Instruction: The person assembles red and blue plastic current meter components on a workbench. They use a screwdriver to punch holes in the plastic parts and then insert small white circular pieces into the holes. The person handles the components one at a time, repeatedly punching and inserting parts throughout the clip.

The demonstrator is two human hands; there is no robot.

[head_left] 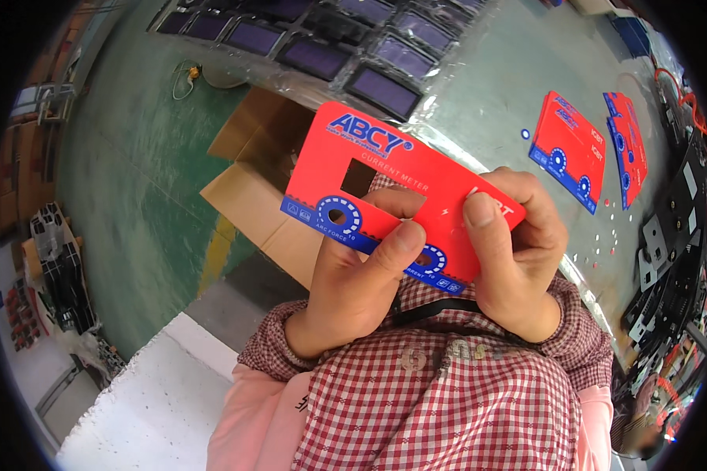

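A red panel overlay with a blue lower strip [440, 212] is held up in front of me, tilted down toward the right. It has a square window cut in its left half and round holes in the blue strip. My left hand [346, 286] pinches the middle of its lower edge, thumb on the front and fingers behind. At its right end, my right hand [526, 259] grips with the thumb on the printed face and the fingers curled round behind. Parts of the right hole and the right end are covered by my thumbs.
More red and blue overlays [565, 157] lie on the table at right, with small punched bits [597, 243] nearby. Black cut plates [668, 235] crowd the far right. Purple-screened frames [314, 59] fill the top. An open cardboard box [259, 192] and white foam block [149, 392] are at left.
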